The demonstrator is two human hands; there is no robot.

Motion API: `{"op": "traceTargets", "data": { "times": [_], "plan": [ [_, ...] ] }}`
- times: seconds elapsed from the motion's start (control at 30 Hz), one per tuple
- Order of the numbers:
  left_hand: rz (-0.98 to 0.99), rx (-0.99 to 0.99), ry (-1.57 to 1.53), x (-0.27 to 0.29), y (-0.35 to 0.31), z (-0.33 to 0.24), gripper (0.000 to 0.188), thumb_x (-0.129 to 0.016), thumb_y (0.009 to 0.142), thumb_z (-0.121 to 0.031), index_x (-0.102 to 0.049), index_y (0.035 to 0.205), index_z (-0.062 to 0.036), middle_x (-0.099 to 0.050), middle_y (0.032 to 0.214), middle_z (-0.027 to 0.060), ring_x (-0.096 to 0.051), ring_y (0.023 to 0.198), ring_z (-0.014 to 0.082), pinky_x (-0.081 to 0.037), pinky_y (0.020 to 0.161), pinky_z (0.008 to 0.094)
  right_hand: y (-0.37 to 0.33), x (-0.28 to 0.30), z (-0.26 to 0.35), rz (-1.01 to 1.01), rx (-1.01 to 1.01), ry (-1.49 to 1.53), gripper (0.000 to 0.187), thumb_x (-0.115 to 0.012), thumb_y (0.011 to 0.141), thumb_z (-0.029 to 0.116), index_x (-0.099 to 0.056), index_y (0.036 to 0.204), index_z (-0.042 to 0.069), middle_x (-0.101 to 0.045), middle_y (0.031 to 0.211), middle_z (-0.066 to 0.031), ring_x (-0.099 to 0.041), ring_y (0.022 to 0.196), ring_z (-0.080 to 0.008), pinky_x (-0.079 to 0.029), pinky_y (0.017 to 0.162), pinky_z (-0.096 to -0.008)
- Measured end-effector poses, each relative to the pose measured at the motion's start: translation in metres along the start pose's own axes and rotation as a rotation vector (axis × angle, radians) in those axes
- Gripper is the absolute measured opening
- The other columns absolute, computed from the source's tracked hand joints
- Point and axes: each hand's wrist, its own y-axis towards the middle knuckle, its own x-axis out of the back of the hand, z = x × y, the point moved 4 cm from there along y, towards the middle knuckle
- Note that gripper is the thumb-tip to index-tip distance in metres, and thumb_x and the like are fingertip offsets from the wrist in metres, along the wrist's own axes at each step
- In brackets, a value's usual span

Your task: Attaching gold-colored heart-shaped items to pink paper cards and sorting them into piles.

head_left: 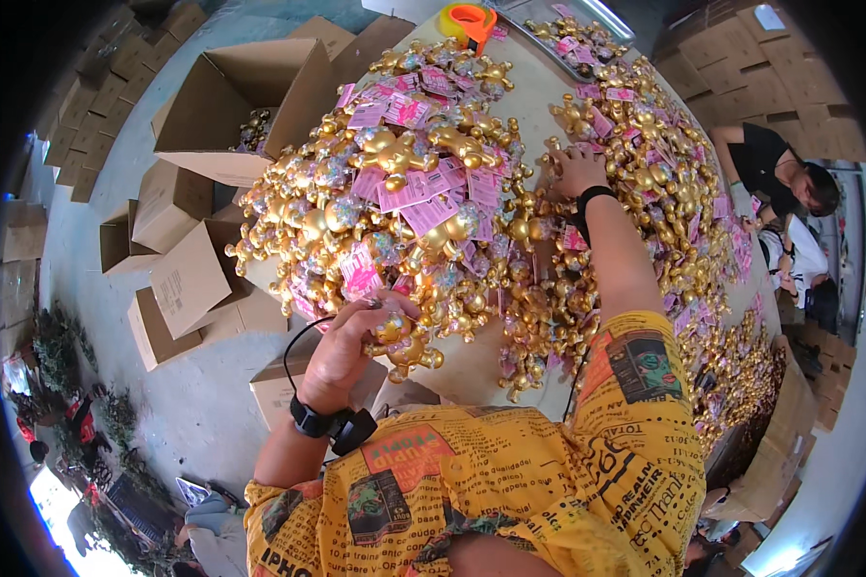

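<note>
One-handed, with the left hand (339,354), pinches a gold toy (406,350) just in front of the pile (316,223) on the table (532,94), below a pink tag (360,271). With the right hand (579,175), touches more toys (573,119) farther off; cannot tell whether gripping any.

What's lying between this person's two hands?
A heap of gold bear-like figures with pink tags lies between the left hand, which holds one gold figure, and the right hand. The head view shows this.
</note>
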Motion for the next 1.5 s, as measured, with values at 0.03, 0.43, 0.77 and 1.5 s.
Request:
{"op": "traceTargets", "data": {
  "times": [0.03,0.43,0.77,1.5],
  "plan": [
    [0.004,0.032,0.055,-0.006,-0.002,0.001,0.037,-0.047,0.082,-0.029,-0.056,0.1,0.0023,-0.057,0.092,0.0078,-0.053,0.084,0.0146,-0.042,0.076,0.0258,-0.007,0.003,-0.002,-0.178,0.044,0.04,0.046,-0.051,0.083,0.036,-0.044,0.127,0.023,-0.042,0.129,-0.0123,-0.033,0.123,-0.0326,-0.029,0.096,-0.054],
    [0.218,0.103,-0.053,-0.03,0.016,0.033,0.039,-0.032,0.095,-0.03,-0.058,0.087,-0.001,-0.058,0.083,0.0102,-0.054,0.084,0.0164,-0.043,0.075,0.0299,-0.138,-0.001,0.064,-0.047,0.085,0.339,0.015,-0.058,0.074,0.017,-0.064,0.078,0.004,-0.063,0.083,-0.019,-0.063,0.077,-0.0322,-0.051,0.063,-0.041],
    [0.22,0.087,0.4,-0.057,0.01,0.043,0.036,-0.033,0.097,-0.025,-0.054,0.114,-0.0008,-0.056,0.064,0.0026,-0.054,0.062,0.0114,-0.041,0.065,0.0227,-0.148,-0.005,0.055,-0.396,0.354,0.692,0.005,-0.056,0.076,0.008,-0.058,0.079,0.005,-0.055,0.087,-0.0127,-0.059,0.078,-0.0304,-0.047,0.066,-0.0403],
    [0.263,-0.487,0.966,-0.105,0.005,0.066,0.017,-0.055,0.083,-0.009,-0.06,0.099,-0.0074,-0.06,0.072,0.0062,-0.058,0.06,0.0126,-0.045,0.052,0.0269,-0.359,0.101,0.044,-0.58,0.7,1.324,0.008,-0.061,0.071,0.0,-0.057,0.077,0.003,-0.06,0.108,-0.0113,-0.061,0.09,-0.0267,-0.048,0.075,-0.0323]
  ]
}}
